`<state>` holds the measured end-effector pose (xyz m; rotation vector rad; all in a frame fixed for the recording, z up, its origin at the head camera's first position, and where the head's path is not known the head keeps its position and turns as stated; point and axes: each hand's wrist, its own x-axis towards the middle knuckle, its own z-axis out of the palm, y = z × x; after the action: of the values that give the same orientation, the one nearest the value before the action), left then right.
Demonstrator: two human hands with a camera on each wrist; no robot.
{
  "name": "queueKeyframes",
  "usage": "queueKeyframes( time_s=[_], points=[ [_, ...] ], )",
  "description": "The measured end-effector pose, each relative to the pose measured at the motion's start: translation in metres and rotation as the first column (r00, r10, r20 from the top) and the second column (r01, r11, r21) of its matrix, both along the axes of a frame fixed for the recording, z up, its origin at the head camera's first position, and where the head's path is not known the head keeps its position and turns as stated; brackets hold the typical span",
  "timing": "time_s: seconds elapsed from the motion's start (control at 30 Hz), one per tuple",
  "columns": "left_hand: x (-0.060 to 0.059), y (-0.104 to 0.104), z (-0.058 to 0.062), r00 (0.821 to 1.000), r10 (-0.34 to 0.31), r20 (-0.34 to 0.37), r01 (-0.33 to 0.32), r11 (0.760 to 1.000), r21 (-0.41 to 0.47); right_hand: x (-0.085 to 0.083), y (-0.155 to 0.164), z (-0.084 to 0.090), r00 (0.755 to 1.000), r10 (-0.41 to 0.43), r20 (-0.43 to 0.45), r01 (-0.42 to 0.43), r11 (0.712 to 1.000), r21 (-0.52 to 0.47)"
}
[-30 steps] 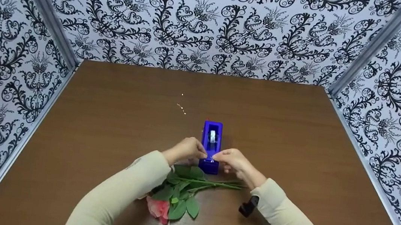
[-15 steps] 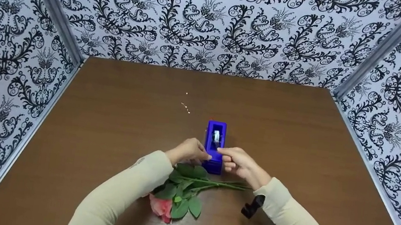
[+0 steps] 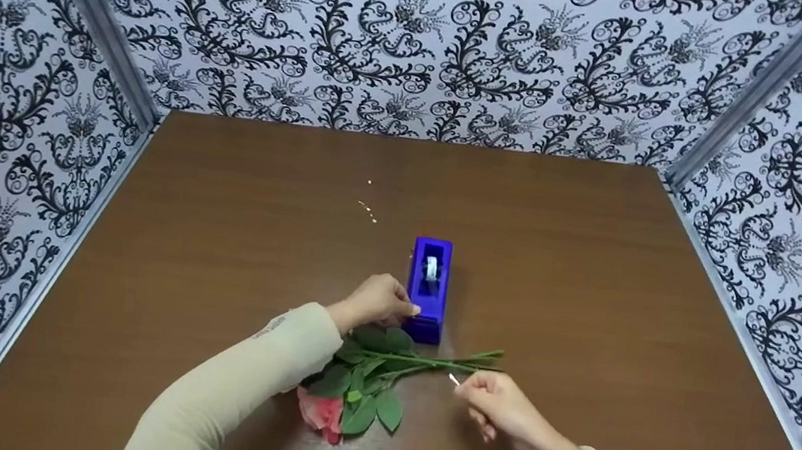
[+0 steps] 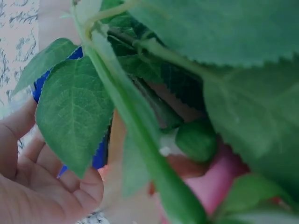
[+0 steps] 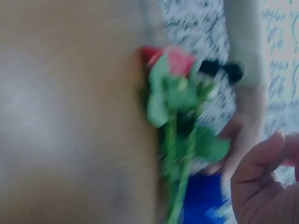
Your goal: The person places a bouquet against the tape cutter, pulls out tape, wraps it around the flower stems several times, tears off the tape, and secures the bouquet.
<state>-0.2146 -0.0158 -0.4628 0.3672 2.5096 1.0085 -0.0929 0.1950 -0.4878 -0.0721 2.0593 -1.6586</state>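
Note:
A blue tape dispenser (image 3: 428, 288) stands mid-table with a white tape roll in it. My left hand (image 3: 377, 300) grips its near left side, thumb on the blue body. My right hand (image 3: 494, 403) hovers just in front of the green stems (image 3: 446, 362) and pinches a short strip of tape (image 3: 454, 379). A pink rose (image 3: 319, 412) lies on the table under my left forearm, its stems pointing right. In the left wrist view, leaves (image 4: 74, 112) and the bloom (image 4: 224, 182) fill the frame. The right wrist view is blurred but shows the rose (image 5: 175, 60) and dispenser (image 5: 201, 203).
The brown table (image 3: 591, 277) is boxed in by black-and-white patterned walls (image 3: 422, 39) at the back, left and right. A few tiny light specks (image 3: 369, 210) lie behind the dispenser. Open tabletop stretches to the left, right and far side.
My right hand has left the dispenser's cutter and pulled back toward me and to the right, carrying a strip of tape. The left hand has stayed on the dispenser.

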Motion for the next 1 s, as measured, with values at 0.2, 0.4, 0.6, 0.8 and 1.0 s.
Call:
queueKeyframes(
  time_s=[0.2, 0.4, 0.6, 0.8, 1.0],
  points=[
    [0.035, 0.023, 0.005, 0.785, -0.221, -0.579, -0.042, 0.913, -0.405, -0.006, 0.008, -0.027, 0.999, -0.021, 0.025, 0.020, 0.999, 0.036],
    [0.082, 0.047, -0.015, 0.658, -0.485, -0.576, -0.066, 0.724, -0.687, -0.008, 0.006, -0.040, 0.997, -0.017, 0.069, 0.015, 0.999, 0.030],
    [0.088, 0.055, -0.036, 0.708, -0.503, -0.495, -0.064, 0.653, -0.755, -0.009, 0.003, -0.047, 0.983, 0.007, 0.181, -0.004, 1.000, -0.018],
    [0.087, 0.058, -0.042, 0.748, -0.511, -0.423, -0.069, 0.575, -0.815, -0.011, 0.002, -0.050, 0.975, 0.045, 0.217, -0.036, 0.998, -0.046],
    [0.086, 0.060, -0.049, 0.717, -0.567, -0.405, -0.070, 0.520, -0.851, -0.012, -0.001, -0.051, 0.984, 0.042, 0.172, -0.045, 0.999, 0.009]
  ],
)
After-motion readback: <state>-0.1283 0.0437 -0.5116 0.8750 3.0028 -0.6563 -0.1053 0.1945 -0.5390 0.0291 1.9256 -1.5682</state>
